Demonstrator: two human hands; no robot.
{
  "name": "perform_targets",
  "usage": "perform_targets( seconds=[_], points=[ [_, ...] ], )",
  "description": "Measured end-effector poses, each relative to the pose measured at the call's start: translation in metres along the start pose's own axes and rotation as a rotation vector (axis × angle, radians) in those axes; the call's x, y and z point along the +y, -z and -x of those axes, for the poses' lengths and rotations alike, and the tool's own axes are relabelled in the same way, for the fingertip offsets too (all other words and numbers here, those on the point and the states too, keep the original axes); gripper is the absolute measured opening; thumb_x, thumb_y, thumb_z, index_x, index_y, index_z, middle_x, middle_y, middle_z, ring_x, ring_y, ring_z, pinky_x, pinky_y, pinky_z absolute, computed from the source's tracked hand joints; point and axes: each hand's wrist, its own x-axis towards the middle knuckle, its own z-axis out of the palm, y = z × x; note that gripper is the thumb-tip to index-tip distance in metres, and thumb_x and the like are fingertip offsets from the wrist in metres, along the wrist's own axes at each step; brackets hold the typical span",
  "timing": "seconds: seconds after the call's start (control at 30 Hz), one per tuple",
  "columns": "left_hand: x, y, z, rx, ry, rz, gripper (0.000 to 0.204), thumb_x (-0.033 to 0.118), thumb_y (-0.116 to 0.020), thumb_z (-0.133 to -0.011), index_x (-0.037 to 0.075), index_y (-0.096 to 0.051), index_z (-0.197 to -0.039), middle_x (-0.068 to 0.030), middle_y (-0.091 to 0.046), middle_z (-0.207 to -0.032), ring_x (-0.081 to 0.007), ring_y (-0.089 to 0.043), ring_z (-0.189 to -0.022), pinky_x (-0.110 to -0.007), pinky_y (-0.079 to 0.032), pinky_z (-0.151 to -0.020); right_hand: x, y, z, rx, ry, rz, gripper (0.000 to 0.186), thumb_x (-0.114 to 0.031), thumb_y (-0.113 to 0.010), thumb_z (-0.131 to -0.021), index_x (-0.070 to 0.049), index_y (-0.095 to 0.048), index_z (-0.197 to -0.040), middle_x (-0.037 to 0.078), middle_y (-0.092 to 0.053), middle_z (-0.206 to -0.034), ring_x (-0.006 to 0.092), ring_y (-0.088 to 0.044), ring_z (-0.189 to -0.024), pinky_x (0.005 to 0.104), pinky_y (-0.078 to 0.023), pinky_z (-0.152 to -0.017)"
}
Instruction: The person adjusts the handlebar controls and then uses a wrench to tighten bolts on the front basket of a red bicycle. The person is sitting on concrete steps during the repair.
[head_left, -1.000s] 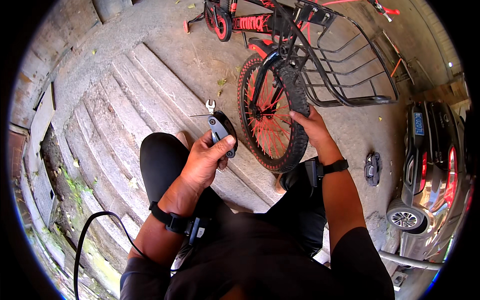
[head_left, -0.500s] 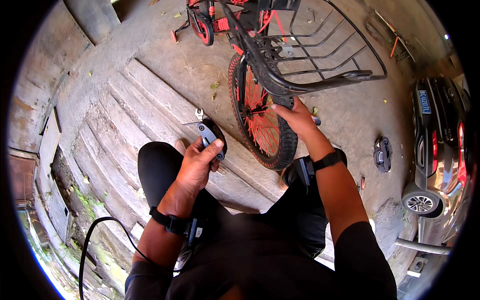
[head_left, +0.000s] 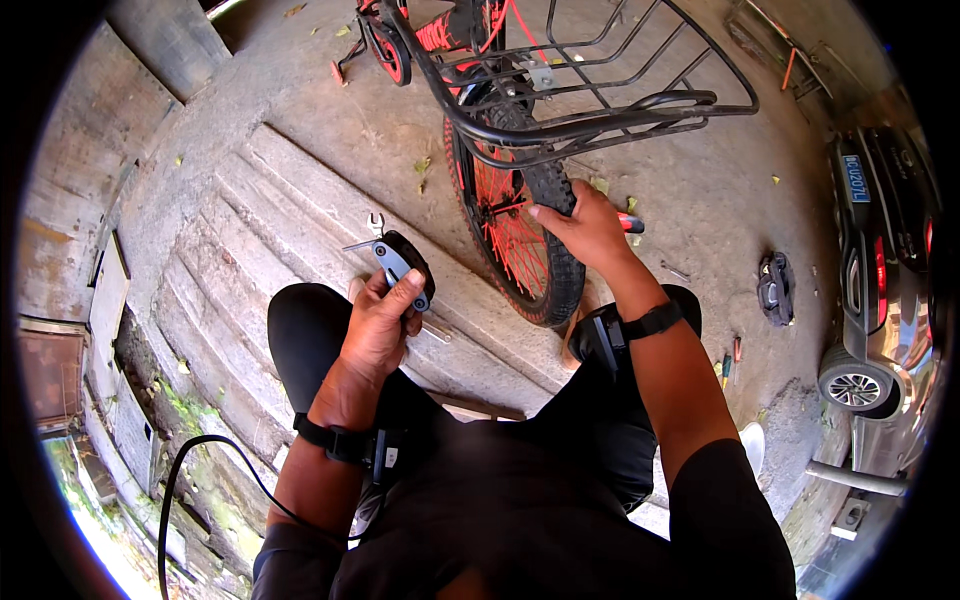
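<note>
My left hand (head_left: 376, 322) is closed round a grey and black folding multi-tool (head_left: 402, 268), with one thin bit sticking out sideways from its far end. Just past the tool, the open jaw of a wrench (head_left: 376, 223) shows. My right hand (head_left: 585, 228) grips the black knobbly tyre (head_left: 562, 275) of a bicycle's front wheel, thumb on the near side wall and fingers over the tread. Red spokes (head_left: 505, 225) fill this wheel. Above it juts a black wire basket (head_left: 620, 110) on the front of the bicycle.
Ridged concrete steps (head_left: 290, 200) run under and left of me. A red and black handled tool (head_left: 630, 223), a small wrench (head_left: 675, 270) and pliers-like tools (head_left: 732, 360) lie on the ground right. Farther right are a dark object (head_left: 775, 290) and a parked car (head_left: 870, 300).
The view has shifted slightly, and the basket appears lower and turned a little over the wheel. My left hand still holds the multi-tool; my right hand stays on the tyre.
</note>
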Motion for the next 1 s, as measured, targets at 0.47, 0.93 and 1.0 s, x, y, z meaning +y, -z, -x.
perform_targets(
  seconds=[0.47, 0.93, 1.0],
  points=[
    [-0.001, 0.003, -0.003, -0.008, -0.002, 0.005, 0.023, 0.026, -0.072, -0.087, 0.010, -0.059, -0.097, 0.0012, -0.056, -0.076, -0.0074, -0.044, -0.055, -0.022, -0.037, -0.048, -0.005, 0.007, 0.007, -0.099, -0.087, 0.003, 0.058, -0.050, -0.076, -0.074, 0.001, -0.057, -0.094, 0.021, -0.066, -0.087, 0.0376, -0.065, -0.088, 0.0431, -0.050, -0.078],
    [0.000, 0.002, -0.003, 0.005, 0.006, 0.011, 0.022, 0.026, -0.073, -0.087, 0.012, -0.058, -0.091, 0.0033, -0.053, -0.070, -0.0063, -0.043, -0.053, -0.022, -0.035, -0.046, 0.006, 0.000, 0.006, -0.138, -0.154, -0.149, 0.060, -0.051, -0.078, -0.071, 0.000, -0.059, -0.095, 0.019, -0.067, -0.088, 0.0334, -0.067, -0.086, 0.0394, -0.051, -0.077],
    [0.001, 0.001, -0.004, 0.000, 0.007, 0.007, 0.021, 0.026, -0.073, -0.087, 0.012, -0.058, -0.091, 0.0035, -0.053, -0.071, -0.0061, -0.043, -0.053, -0.022, -0.034, -0.047, 0.007, 0.000, 0.005, -0.137, -0.160, -0.151, 0.060, -0.051, -0.078, -0.071, 0.000, -0.060, -0.096, 0.019, -0.068, -0.089, 0.0332, -0.067, -0.086, 0.0393, -0.051, -0.078]
  ],
)
